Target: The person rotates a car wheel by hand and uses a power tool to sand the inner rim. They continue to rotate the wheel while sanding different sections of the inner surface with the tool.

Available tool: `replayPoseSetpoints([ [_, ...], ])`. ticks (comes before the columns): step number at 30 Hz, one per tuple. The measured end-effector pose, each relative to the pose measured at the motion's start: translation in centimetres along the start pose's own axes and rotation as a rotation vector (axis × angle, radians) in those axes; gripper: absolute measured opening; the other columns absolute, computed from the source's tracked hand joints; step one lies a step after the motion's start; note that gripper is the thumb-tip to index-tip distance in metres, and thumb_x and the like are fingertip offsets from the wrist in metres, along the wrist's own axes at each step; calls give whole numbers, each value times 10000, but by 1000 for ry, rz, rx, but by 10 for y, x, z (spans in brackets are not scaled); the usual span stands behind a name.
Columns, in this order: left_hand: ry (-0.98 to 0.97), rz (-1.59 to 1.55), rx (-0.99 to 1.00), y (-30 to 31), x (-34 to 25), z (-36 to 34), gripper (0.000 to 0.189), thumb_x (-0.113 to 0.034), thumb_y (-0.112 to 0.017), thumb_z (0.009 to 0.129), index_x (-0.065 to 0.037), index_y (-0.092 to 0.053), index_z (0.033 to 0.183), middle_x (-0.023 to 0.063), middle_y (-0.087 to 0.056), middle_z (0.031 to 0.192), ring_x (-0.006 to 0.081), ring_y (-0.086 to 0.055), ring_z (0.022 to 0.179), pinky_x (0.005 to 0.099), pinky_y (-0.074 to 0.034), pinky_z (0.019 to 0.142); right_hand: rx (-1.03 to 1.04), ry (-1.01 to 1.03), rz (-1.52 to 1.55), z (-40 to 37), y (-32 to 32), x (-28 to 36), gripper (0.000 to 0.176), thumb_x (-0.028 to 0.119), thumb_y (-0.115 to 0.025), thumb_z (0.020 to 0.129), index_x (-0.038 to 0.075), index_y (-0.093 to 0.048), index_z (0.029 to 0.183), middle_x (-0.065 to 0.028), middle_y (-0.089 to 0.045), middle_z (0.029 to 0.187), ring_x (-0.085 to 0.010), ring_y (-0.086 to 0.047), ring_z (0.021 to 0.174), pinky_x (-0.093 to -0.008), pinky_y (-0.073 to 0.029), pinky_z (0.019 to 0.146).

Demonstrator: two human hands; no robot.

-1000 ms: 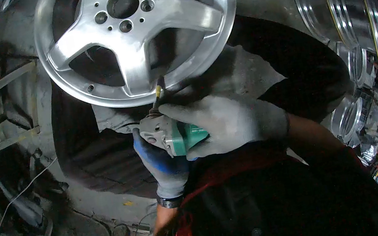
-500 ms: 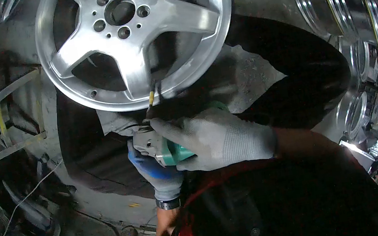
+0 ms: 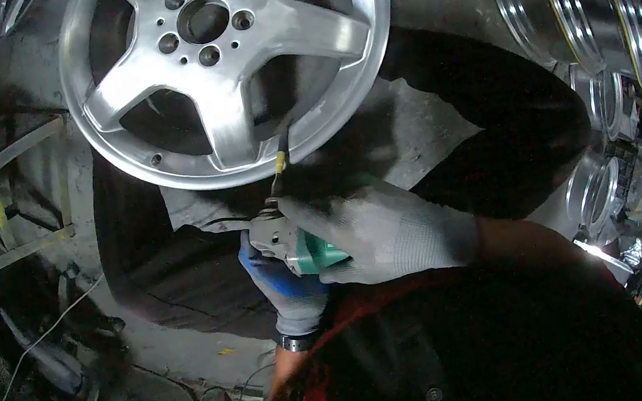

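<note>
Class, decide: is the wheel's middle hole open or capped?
Open: the wheel has no cap over its middle hole, whose dark inside shows.

Dim overall, with the strongest light on the silvery wheel point(image 3: 216, 78) at upper centre. White highlights streak its metal and the stacked rims point(image 3: 572, 9) at upper right; a narrow strip point(image 3: 603, 256) glares at lower right. The dark jacket point(image 3: 477, 335) at bottom centre sinks nearly to black, speckled with grain. The tool tip point(image 3: 283, 141) looks soft. Wide-angle curvature distorts the sides, and black vignetting swallows the corners.
</note>
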State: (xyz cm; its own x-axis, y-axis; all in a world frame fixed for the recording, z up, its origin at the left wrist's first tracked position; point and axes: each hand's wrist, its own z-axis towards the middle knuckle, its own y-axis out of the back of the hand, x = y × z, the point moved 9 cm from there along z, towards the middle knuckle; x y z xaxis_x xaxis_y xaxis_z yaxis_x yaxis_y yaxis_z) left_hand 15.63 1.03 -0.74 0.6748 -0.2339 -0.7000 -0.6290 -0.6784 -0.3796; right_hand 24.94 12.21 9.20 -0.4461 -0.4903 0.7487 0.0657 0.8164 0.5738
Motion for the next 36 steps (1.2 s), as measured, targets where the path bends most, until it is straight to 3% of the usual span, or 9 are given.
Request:
replayPoseSetpoints([
  [3, 8, -161, 54, 5, 0, -3, 397, -384, -379, 1080, -89, -574, 1262, 77, -636, 1234, 208, -617, 1150, 401, -492, 1036, 106, -40, -24, 4, -4, 4, 856, 376, -743, 853, -65, -360, 1480, -218, -695, 897, -385, -714, 768, -488, -584, 712],
  [6, 125, -339, -40, 21, 5, -13, 415, -411, -381, 1078, -102, -581, 1270, 75, -646, 1235, 221, -619, 1163, 408, -485, 1049, 88, 3, 49, 9, -7, 13, 842, 373, -736, 857, -64, -365, 1473, -212, -694, 883, -378, -716, 763, -488, -584, 699],
  [12, 127, -524, 74, 7, -15, -11, 427, -417, -381, 1082, -117, -571, 1319, 70, -630, 1312, 234, -593, 1232, 427, -457, 1092, -54, 69, -14, 15, -11, 23, 838, 363, -734, 856, -75, -358, 1463, -228, -688, 928, -357, -718, 766, -475, -592, 697],
  [16, 1, -379, 115, 14, -17, -9, 407, -394, -382, 1083, -116, -572, 1311, 67, -624, 1313, 226, -596, 1217, 421, -461, 1082, -63, 50, -69, 13, -11, 24, 831, 363, -728, 858, -75, -361, 1461, -230, -683, 940, -349, -715, 757, -470, -594, 682],
  [18, 22, -371, -24, 21, -12, -16, 380, -375, -383, 1083, -110, -582, 1270, 62, -639, 1262, 212, -609, 1170, 408, -473, 1054, -95, 73, -87, 12, -7, 27, 826, 364, -724, 860, -71, -363, 1462, -226, -682, 939, -347, -714, 753, -469, -594, 673],
  [20, 36, -362, -1, 21, -5, -15, 374, -376, -384, 1083, -109, -582, 1256, 58, -640, 1250, 209, -610, 1159, 406, -474, 1050, 146, -21, -26, 11, -18, 21, 815, 358, -719, 864, -74, -367, 1459, -202, -685, 924, -339, -713, 742, -459, -589, 658],
  [23, 93, -365, 36, 25, 14, -13, 365, -375, -388, 1081, -110, -582, 1239, 52, -642, 1236, 205, -610, 1147, 401, -475, 1048, 156, -58, -91, 2, -26, 13, 930, 405, -740, 855, -34, -281, 1534, -265, -654, 1013, -363, -705, 811, -480, -583, 726],
  [31, 51, -295, 28, 27, 0, -21, 378, -398, -398, 1071, -114, -591, 1229, 60, -649, 1226, 217, -612, 1144, 402, -473, 1052, 119, 7, -92, 7, -28, 28, 919, 392, -734, 854, -49, -294, 1530, -221, -649, 959, -339, -682, 735, -455, -573, 701],
  [36, 99, -351, -173, 39, -6, -22, 420, -458, -373, 1063, -138, -608, 1199, 53, -660, 1177, 221, -630, 1099, 409, -495, 1007, 37, 42, -99, 12, -36, 35, 874, 385, -712, 868, -64, -327, 1512, -217, -639, 933, -317, -668, 674, -430, -557, 654],
])
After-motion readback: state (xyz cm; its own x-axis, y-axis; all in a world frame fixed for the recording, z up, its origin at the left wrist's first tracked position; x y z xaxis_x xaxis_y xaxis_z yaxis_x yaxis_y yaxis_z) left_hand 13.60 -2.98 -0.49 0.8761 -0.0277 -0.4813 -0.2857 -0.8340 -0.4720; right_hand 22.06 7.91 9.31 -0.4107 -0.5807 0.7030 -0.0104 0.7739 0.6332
